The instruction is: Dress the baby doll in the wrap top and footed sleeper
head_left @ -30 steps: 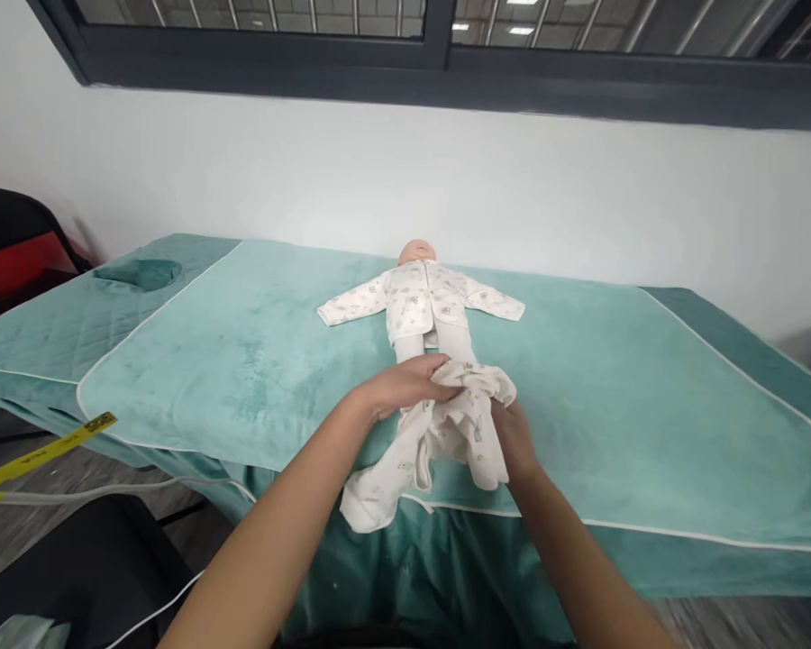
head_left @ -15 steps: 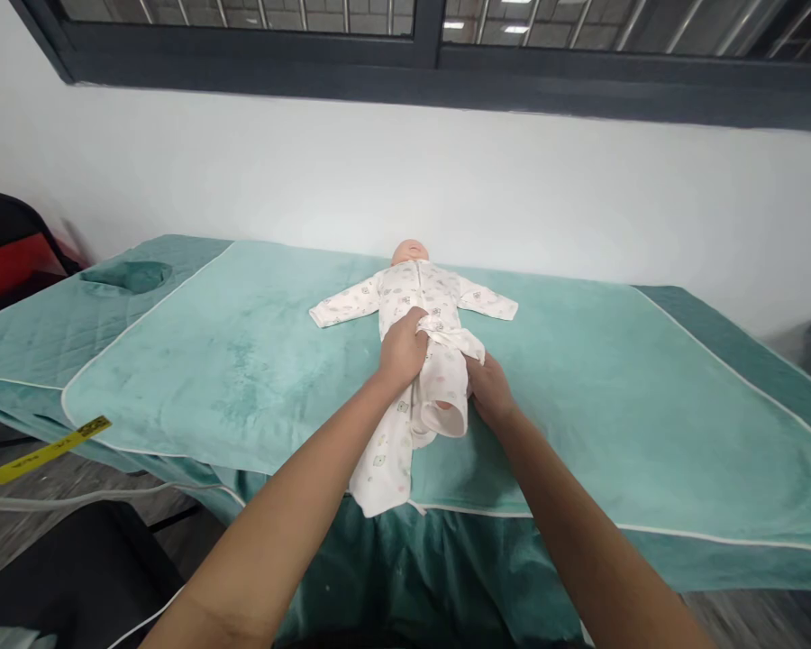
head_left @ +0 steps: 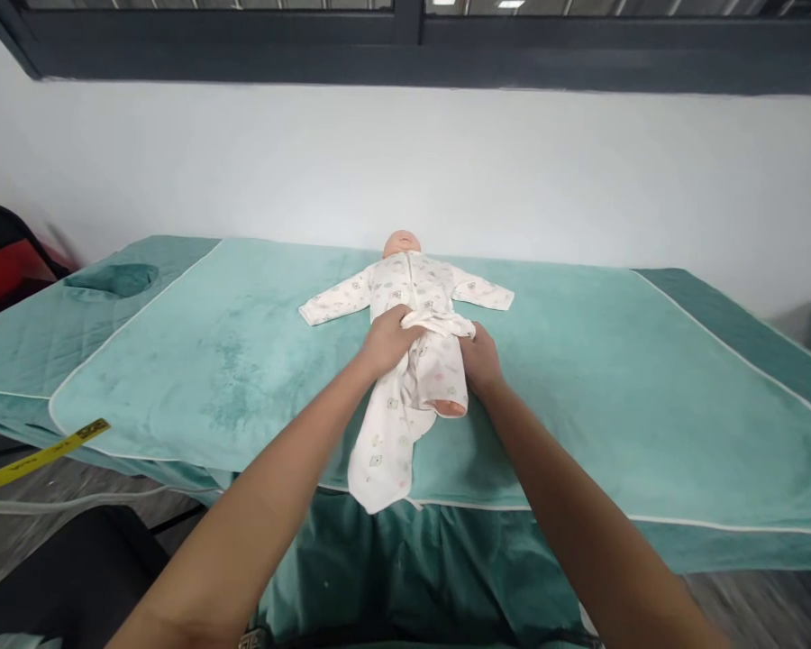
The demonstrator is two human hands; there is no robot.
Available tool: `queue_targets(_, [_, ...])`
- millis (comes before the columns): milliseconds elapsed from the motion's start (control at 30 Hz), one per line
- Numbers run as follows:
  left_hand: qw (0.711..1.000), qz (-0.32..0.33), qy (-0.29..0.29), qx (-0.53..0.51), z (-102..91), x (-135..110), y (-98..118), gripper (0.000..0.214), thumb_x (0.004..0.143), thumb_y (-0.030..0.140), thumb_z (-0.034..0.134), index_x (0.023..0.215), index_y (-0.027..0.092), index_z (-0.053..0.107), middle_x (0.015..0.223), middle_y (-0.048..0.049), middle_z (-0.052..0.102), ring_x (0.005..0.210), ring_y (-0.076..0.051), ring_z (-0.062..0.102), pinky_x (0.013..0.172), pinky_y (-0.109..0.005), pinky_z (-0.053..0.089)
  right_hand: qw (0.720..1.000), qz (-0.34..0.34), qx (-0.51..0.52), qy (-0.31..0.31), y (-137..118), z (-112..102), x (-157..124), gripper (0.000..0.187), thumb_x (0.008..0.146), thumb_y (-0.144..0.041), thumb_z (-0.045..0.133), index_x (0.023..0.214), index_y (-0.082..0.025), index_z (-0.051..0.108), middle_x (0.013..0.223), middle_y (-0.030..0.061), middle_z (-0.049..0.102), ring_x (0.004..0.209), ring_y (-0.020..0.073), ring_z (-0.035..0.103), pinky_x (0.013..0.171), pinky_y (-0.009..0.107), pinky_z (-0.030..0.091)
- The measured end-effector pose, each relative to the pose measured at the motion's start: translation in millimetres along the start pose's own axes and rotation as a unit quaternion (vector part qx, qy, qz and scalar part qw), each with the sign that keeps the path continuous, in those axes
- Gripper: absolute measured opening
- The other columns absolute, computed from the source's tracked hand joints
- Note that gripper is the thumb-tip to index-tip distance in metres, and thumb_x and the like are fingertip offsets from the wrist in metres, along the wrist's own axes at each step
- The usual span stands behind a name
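A baby doll [head_left: 401,242] lies on its back on the green cover, its head toward the wall and both arms spread. It wears a white printed baby top [head_left: 415,284]. White printed baby pants [head_left: 382,443] are bunched at its lower body; one leg hangs flat toward the front edge, and a skin-coloured part shows in the other leg's opening. My left hand [head_left: 388,342] is closed on the waistband's left side, with the thumb on top. On the right side, my right hand [head_left: 481,356] grips the waistband, its fingertips partly hidden by cloth.
A green velvet cover [head_left: 601,388] with white piping spreads over the massage bed, whose face hole [head_left: 112,280] is at the left. Behind stands a white wall [head_left: 568,180]. A black chair [head_left: 68,577] and a yellow tag [head_left: 41,458] on a cable are at the lower left.
My right hand has moved slightly up, and the waistband between my hands is spread wider and lies higher on the doll. The camera view has tilted down a little.
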State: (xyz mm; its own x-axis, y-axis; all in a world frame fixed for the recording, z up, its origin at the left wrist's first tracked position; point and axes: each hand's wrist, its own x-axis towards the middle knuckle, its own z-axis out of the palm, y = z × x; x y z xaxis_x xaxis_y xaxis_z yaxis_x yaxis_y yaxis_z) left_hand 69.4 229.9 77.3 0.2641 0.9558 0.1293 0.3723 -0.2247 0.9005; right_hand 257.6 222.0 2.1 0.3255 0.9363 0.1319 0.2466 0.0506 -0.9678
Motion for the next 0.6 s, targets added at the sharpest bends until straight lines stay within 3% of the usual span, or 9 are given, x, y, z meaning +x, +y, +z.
queue_targets(67, [0.988,-0.049,-0.117,-0.084,-18.7,-10,4,0.023,0.075,0.030,0.068,0.065,0.018,0.052,0.064,0.0010,0.054,0.063,-0.014,0.050,0.062,-0.027,0.037,1.000,0.003,0.006,-0.006,1,-1,-1,0.028,0.073,-0.037,0.055,0.091,-0.019,0.064,0.096,0.0045,0.071,0.088,0.0212,0.059,0.078,0.033,0.048])
queue_targets(133, [0.961,-0.087,-0.179,-0.194,-36.1,-20,7,0.027,0.074,0.036,0.072,0.067,0.017,0.055,0.065,0.0003,0.055,0.061,-0.012,0.050,0.059,-0.025,0.036,1.000,0.006,0.013,-0.012,1,-1,-1,0.026,0.071,-0.034,0.056,0.090,-0.019,0.063,0.090,0.0032,0.070,0.084,0.0203,0.059,0.075,0.032,0.048])
queue_targets(267, [0.930,-0.118,-0.150,-0.313,-49.2,-31,3,0.030,0.073,0.039,0.076,0.085,0.015,0.064,0.080,-0.0031,0.063,0.071,-0.013,0.057,0.064,-0.024,0.041,0.999,-0.002,0.019,-0.027,-2,2,-2,0.025,0.068,-0.030,0.055,0.090,-0.020,0.062,0.089,0.0021,0.070,0.085,0.0201,0.058,0.079,0.033,0.048])
queue_targets(500, [0.925,-0.115,-0.078,-0.355,-22.0,-34,-8,0.031,0.069,0.035,0.081,0.084,0.016,0.061,0.076,0.0026,0.060,0.067,-0.009,0.055,0.062,-0.021,0.041,0.996,-0.058,0.042,-0.055,-27,-8,-22,0.044,0.068,-0.027,0.057,0.111,-0.021,0.058,0.124,0.0087,0.062,0.116,0.0228,0.056,0.098,0.037,0.044])
queue_targets(600, [0.921,-0.096,-0.062,-0.372,-14.3,-30,-4,0.033,0.070,0.038,0.080,0.088,0.017,0.061,0.080,0.0017,0.063,0.070,-0.011,0.058,0.066,-0.023,0.044,0.985,-0.098,0.047,-0.131,-57,-11,-30,0.045,0.079,-0.038,0.059,0.121,-0.024,0.057,0.129,0.0067,0.061,0.122,0.0222,0.054,0.102,0.035,0.042])
